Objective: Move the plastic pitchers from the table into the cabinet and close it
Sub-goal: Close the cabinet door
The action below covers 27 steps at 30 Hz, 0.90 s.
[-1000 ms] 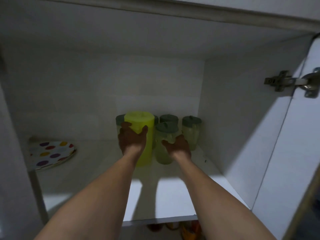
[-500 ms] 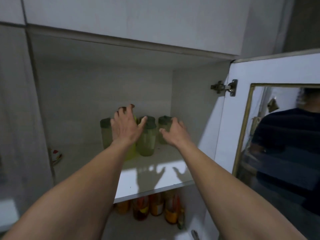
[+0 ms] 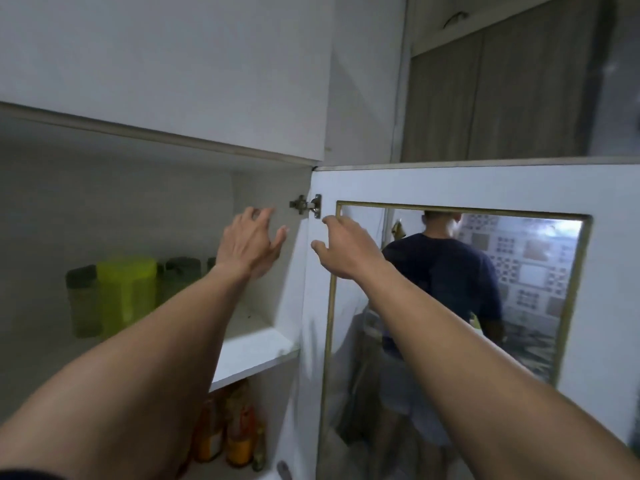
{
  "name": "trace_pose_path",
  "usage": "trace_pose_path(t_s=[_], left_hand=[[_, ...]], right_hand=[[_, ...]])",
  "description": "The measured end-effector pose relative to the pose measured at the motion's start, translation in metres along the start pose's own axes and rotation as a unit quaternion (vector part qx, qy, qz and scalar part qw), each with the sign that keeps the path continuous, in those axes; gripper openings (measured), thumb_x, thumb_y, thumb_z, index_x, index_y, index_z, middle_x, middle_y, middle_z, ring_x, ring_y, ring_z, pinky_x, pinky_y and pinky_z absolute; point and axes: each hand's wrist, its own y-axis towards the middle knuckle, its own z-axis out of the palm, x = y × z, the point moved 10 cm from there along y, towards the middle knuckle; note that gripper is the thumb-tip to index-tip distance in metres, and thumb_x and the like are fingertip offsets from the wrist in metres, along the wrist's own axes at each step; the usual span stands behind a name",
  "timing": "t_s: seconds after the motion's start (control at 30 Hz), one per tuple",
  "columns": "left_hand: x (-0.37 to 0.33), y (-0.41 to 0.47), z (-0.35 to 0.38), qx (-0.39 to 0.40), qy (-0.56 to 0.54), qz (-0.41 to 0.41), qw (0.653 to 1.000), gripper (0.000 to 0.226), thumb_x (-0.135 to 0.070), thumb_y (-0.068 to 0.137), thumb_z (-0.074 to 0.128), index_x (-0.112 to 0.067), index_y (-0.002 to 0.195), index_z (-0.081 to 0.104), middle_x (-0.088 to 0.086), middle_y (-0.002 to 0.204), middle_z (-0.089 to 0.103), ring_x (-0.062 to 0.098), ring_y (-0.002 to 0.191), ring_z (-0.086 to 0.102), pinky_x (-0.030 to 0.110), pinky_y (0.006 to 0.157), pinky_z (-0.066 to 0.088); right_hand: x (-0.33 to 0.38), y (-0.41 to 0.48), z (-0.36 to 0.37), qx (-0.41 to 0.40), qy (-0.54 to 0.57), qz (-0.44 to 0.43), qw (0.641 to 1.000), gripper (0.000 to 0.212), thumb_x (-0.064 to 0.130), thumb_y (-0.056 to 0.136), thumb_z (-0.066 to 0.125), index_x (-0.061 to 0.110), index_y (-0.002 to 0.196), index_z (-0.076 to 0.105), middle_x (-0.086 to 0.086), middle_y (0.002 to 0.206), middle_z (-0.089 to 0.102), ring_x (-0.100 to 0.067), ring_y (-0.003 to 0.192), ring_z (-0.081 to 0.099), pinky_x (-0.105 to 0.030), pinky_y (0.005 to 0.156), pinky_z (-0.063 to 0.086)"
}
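Observation:
A bright yellow-green pitcher [image 3: 126, 292] stands on the cabinet shelf [image 3: 256, 351] at the left, among several pale green pitchers with dark lids [image 3: 83, 299]. My left hand [image 3: 251, 244] is raised in front of the cabinet's right inner wall, fingers apart, holding nothing. My right hand [image 3: 346, 251] hovers open just right of it, at the inner face of the open cabinet door [image 3: 613, 271], near the metal hinge [image 3: 306, 205]. Neither hand touches a pitcher.
The open door carries a gold-framed mirror [image 3: 450, 306] reflecting a person in a dark shirt. Orange bottles [image 3: 225, 438] stand on the lower shelf. A closed white upper cabinet [image 3: 173, 64] sits above, and wood-grain panels [image 3: 502, 91] at the upper right.
Both hands have let go of the pitchers and pulled back out of the cabinet, moving up and right toward the door's hinge. The view has swung to the right.

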Motion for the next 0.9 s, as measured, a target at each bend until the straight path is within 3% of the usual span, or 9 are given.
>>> trace_pose_path(t_s=[0.4,0.6,0.77,0.9], left_hand=[[-0.248,0.016,0.014,0.023,-0.154,0.101,0.983,0.051,-0.045,0.102,0.032,-0.026,0.149,0.034,0.011,0.151,0.037,0.033,0.132,0.044,0.051,0.103,0.042],[-0.349,0.027,0.003,0.022,-0.151,0.15,0.977,0.054,-0.048,0.103,0.024,-0.031,0.154,0.023,0.012,0.162,0.023,0.035,0.144,0.03,0.052,0.112,0.031],[-0.401,0.027,-0.001,0.037,-0.145,0.205,0.967,0.054,-0.045,0.103,0.022,-0.03,0.155,0.023,0.015,0.162,0.02,0.035,0.148,0.022,0.054,0.116,0.026],[-0.427,0.019,0.018,0.101,-0.13,0.225,0.96,0.054,-0.041,0.104,0.021,-0.031,0.156,0.015,0.009,0.165,0.013,0.029,0.152,0.011,0.059,0.116,0.021]], right_hand=[[-0.129,-0.068,-0.201,-0.124,-0.214,0.036,0.968,0.048,0.034,0.099,0.042,0.01,0.14,0.047,-0.014,0.145,0.051,-0.031,0.141,0.036,-0.055,0.117,0.024],[-0.199,-0.105,-0.283,-0.14,-0.287,0.122,0.94,0.052,0.038,0.1,0.035,0.013,0.145,0.04,-0.017,0.158,0.033,-0.038,0.153,0.011,-0.067,0.118,0.006],[-0.255,-0.128,-0.294,-0.088,-0.269,0.199,0.938,0.047,0.033,0.101,0.031,0.01,0.14,0.044,-0.02,0.153,0.037,-0.041,0.148,0.019,-0.069,0.116,0.011],[-0.272,-0.138,-0.289,-0.06,-0.233,0.205,0.949,0.044,0.015,0.095,0.039,0.01,0.139,0.043,-0.017,0.141,0.045,-0.043,0.131,0.039,-0.062,0.108,0.032]])
